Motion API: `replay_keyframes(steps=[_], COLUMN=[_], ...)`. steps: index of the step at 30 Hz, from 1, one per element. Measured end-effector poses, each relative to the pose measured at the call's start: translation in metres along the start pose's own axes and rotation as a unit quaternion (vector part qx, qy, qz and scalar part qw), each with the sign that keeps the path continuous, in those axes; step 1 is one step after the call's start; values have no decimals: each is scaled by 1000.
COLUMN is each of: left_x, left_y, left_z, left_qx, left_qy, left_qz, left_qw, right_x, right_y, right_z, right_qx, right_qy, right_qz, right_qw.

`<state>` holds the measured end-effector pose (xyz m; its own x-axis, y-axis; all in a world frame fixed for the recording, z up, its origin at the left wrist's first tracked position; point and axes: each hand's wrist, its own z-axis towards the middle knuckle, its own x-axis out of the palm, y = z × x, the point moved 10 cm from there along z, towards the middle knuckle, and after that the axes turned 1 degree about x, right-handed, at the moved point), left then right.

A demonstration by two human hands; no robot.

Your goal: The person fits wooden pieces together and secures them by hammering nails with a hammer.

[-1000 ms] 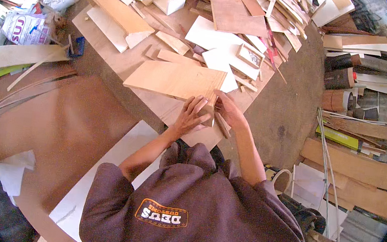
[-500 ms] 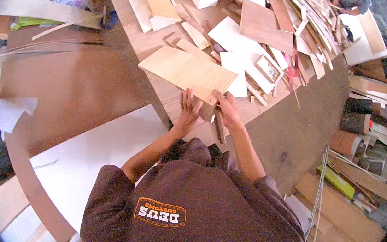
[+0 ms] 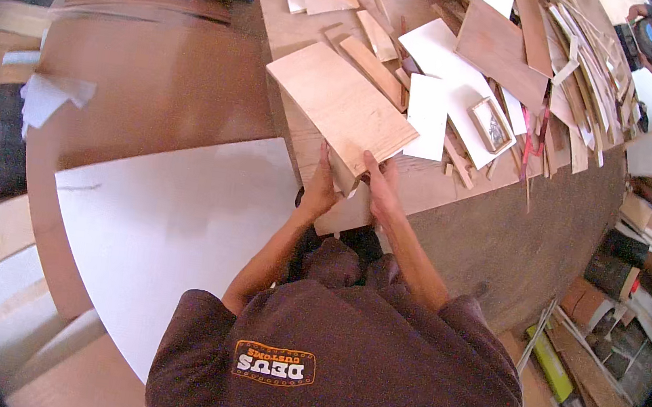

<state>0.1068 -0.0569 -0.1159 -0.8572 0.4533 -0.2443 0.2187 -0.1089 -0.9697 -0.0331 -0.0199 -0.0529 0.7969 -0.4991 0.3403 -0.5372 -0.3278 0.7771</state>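
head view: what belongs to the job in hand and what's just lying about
In use:
light-brown rectangular wooden board
right hand, holding its near end
left hand, at its edge

Apparently just lying about:
large flat white sheet
brown rectangular wooden panel

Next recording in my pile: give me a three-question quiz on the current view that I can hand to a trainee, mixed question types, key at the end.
1. True or false: the left hand and the right hand both touch the light wooden piece.

2. Multiple choice: what colour is the large sheet beside the left forearm?
A) black
B) white
C) green

3. Fill the gap: in the picture, the small wood-framed item lies to the ____ of the light wooden piece.

Key: 1. True. 2. B. 3. right.
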Motion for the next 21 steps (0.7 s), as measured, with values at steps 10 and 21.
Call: replay_keyframes(steps=[10, 21], left_x=[0, 3], left_y=[-26, -16], left_z=[-2, -13], left_qx=[-41, -77], left_qy=[-19, -1], left_qz=[-95, -185], left_qw=[994, 980], right_x=[-24, -32], right_y=[-43, -72], right_z=[23, 22], right_qx=[-87, -62], right_qy=[17, -1], right_qz=[-59, -7], right_qw=[994, 998])
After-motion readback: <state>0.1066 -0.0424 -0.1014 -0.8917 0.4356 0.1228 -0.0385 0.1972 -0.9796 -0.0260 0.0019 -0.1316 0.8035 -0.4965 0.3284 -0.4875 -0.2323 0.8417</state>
